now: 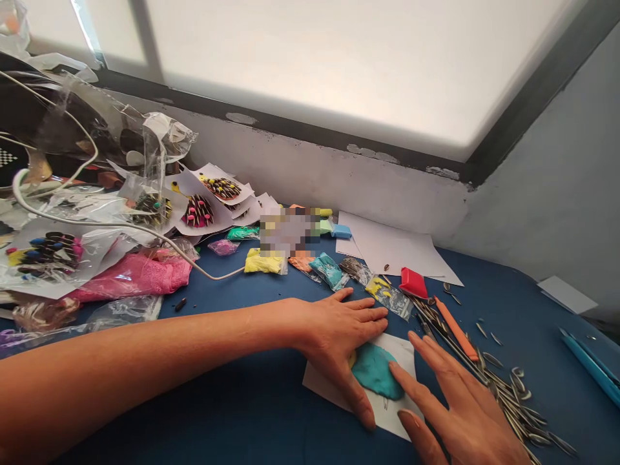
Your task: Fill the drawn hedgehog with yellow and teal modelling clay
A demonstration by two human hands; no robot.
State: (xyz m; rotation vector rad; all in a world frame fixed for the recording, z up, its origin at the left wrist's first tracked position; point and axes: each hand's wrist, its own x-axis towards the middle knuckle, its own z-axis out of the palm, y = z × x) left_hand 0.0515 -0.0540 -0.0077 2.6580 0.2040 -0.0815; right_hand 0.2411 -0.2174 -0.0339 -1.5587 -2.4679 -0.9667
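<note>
A flattened patch of turquoise modelling clay (378,373) lies on a small white sheet of paper (320,381), which has a few drawn lines below the clay. My left hand (341,336) rests with fingers stretched across the upper left of the sheet, its thumb pointing down over the paper. Part of a yellow bit shows between that hand and the clay. On the right, my right hand (455,400) has its fingers apart, and its index fingertip touches the clay's right edge or hovers just over it. Neither hand holds anything.
Clay packets, including yellow (264,261), turquoise (329,270) and red (413,283), lie behind the hands. Sunflower seeds (518,381) and an orange stick (456,329) are at right. Seed-studded clay pictures (197,210), a pink cloth (140,274) and a white cable (121,225) crowd the left.
</note>
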